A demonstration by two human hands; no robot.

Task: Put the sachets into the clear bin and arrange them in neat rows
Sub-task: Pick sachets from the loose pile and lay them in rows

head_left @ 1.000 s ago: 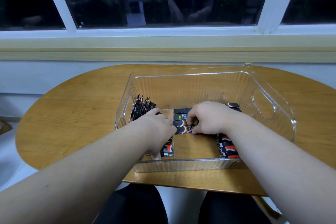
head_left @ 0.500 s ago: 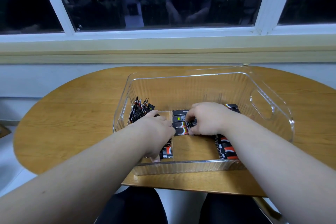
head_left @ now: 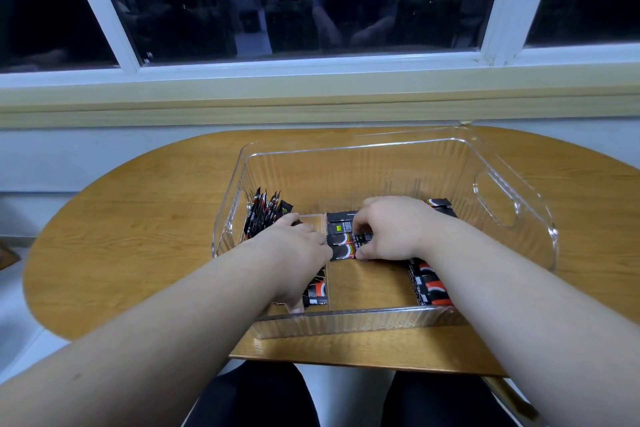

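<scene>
Below a dark window [head_left: 346, 3], the wooden table [head_left: 138, 236] is carrying everything. At frame centre the right hand [head_left: 388, 229] is pinching the flat sachets [head_left: 341, 243], its fingers curled onto their ends. The left hand [head_left: 298, 253] is lying over the left row [head_left: 317, 289]; I cannot tell whether it is gripping. Around them the clear bin [head_left: 512, 215] is holding upright sachets [head_left: 265, 215] at centre left and another row [head_left: 429, 288] at lower right. These packets are probably handling light, slick and floppy, so pinching them by the short ends looks best.

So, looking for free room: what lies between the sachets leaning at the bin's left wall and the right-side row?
Head view: left hand, right hand pinching the flat middle row, bare bin floor nearer the person.
</scene>
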